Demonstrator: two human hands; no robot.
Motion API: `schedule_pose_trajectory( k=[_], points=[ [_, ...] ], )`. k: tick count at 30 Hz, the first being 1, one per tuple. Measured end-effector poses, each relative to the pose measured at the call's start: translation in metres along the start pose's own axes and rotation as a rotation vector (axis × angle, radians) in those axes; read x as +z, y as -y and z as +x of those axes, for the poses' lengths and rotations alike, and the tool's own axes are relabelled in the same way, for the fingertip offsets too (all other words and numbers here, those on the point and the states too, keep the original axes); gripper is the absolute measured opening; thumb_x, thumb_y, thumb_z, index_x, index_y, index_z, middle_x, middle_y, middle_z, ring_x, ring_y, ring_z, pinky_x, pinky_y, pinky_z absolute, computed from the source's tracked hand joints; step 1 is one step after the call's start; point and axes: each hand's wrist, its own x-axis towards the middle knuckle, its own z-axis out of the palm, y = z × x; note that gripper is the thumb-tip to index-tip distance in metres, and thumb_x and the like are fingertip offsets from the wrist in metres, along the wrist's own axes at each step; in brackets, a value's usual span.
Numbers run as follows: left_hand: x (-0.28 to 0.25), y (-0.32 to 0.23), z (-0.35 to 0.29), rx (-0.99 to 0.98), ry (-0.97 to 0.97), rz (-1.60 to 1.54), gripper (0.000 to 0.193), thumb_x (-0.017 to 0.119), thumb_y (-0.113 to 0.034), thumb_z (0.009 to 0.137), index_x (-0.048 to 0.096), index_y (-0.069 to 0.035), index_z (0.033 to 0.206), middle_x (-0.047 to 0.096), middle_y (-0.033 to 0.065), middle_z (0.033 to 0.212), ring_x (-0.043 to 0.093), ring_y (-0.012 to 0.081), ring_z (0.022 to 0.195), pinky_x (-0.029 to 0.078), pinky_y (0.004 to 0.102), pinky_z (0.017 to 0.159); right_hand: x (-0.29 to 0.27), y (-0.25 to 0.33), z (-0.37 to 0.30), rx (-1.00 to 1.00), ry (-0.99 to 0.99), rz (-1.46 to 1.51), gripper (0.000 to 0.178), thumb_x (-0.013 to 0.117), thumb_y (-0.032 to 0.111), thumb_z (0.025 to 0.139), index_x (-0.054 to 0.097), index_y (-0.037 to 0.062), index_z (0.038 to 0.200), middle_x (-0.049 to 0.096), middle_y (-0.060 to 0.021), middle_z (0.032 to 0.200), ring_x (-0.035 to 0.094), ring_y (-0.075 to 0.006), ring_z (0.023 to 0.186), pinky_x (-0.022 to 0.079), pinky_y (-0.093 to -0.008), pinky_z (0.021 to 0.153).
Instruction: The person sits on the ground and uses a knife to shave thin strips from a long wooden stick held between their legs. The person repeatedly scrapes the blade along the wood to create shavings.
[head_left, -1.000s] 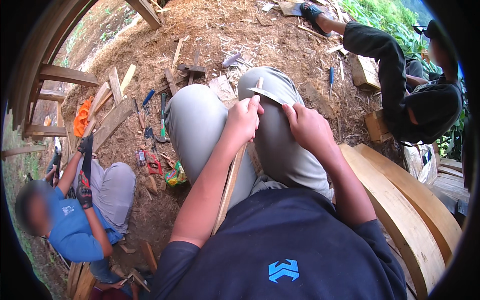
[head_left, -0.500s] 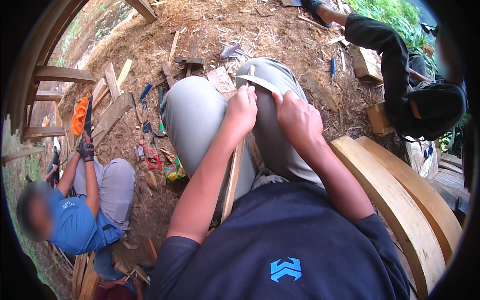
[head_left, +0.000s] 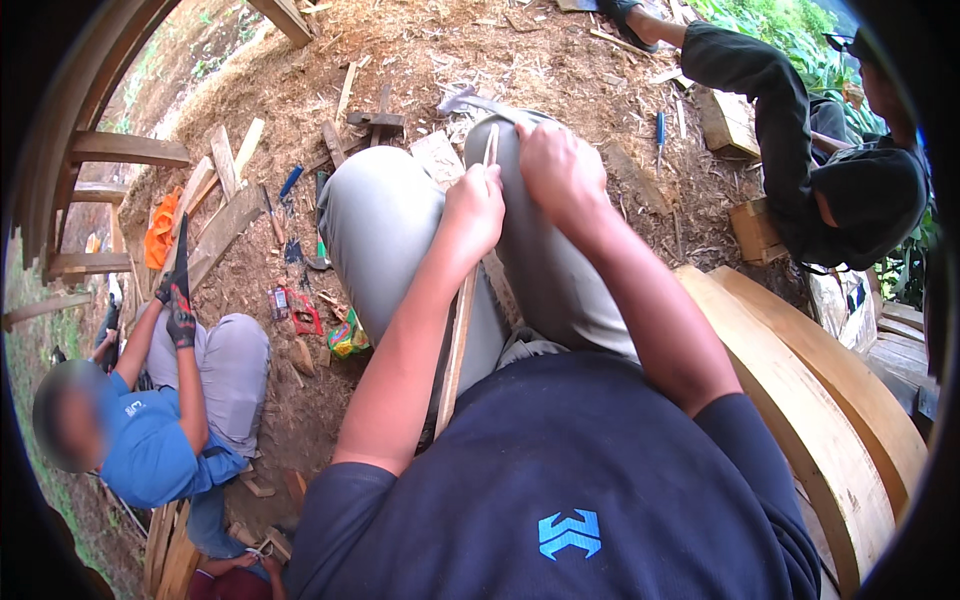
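Grasping the stick (head_left: 457, 345), the left hand (head_left: 473, 213) was closed around it near its upper end, while the lower part slanted back between the forearms to the dark shirt (head_left: 650, 460). The right hand (head_left: 563, 168) was clenched on a knife (head_left: 505, 111), its blade just beyond the stick's tip; whether they touched, I could not tell. Two boards (head_left: 785, 410) lay to the right, and a co-worker in blue (head_left: 165, 450) sat to the left.

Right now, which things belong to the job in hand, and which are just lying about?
In the job, judging by the hands:
- wooden stick, in the left hand
- knife, in the right hand

Apparently just lying about, untouched:
- green-handled hammer
- blue-handled tool, on the ground at right
- red packet
- two curved planks
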Motion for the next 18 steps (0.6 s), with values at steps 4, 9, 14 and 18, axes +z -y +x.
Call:
schedule_pose_trajectory(
  k=[4, 9, 14, 18],
  points=[
    [-0.023, -0.039, -0.007, -0.383, 0.235, -0.278, 0.043, 0.038, -0.037, 0.108, 0.055, -0.003, 0.089, 0.057, 0.0077, 0.062, 0.049, 0.0147, 0.042, 0.041, 0.0316, 0.038, -0.01, -0.009, 0.015, -0.016, -0.054, 0.021, 0.051, 0.04, 0.045, 0.105, 0.068, 0.0024, 0.102, 0.072, -0.0233, 0.087, 0.071, -0.0431, 0.084, 0.057, -0.0488, 0.078],
    [-0.023, -0.039, -0.009, -0.404, 0.275, -0.375, 0.046, 0.036, -0.041, 0.108, 0.053, -0.004, 0.088, 0.05, 0.0033, 0.063, 0.047, 0.0125, 0.042, 0.041, 0.0301, 0.037, -0.014, -0.024, -0.02, -0.116, -0.113, 0.125, 0.047, 0.045, 0.045, 0.103, 0.062, 0.003, 0.09, 0.068, -0.0269, 0.081, 0.067, -0.046, 0.081, 0.052, -0.0558, 0.074],
    [-0.02, -0.038, -0.009, -0.379, 0.271, -0.254, 0.048, 0.037, -0.047, 0.107, 0.053, -0.005, 0.09, 0.047, 0.0017, 0.065, 0.049, 0.0134, 0.044, 0.042, 0.0297, 0.038, -0.033, -0.028, -0.058, -0.037, 0.042, 0.053, 0.049, 0.044, 0.045, 0.104, 0.064, 0.0025, 0.089, 0.068, -0.0278, 0.081, 0.067, -0.047, 0.08, 0.053, -0.0552, 0.074],
    [-0.013, -0.023, -0.006, -0.276, 0.231, -0.171, 0.048, 0.037, -0.048, 0.106, 0.052, -0.005, 0.09, 0.048, 0.0034, 0.065, 0.052, 0.0151, 0.045, 0.044, 0.0302, 0.039, -0.041, -0.03, -0.071, -0.047, 0.112, 0.039, 0.05, 0.044, 0.045, 0.104, 0.065, 0.0021, 0.088, 0.067, -0.0281, 0.079, 0.067, -0.0474, 0.079, 0.053, -0.0552, 0.073]
  ],
)
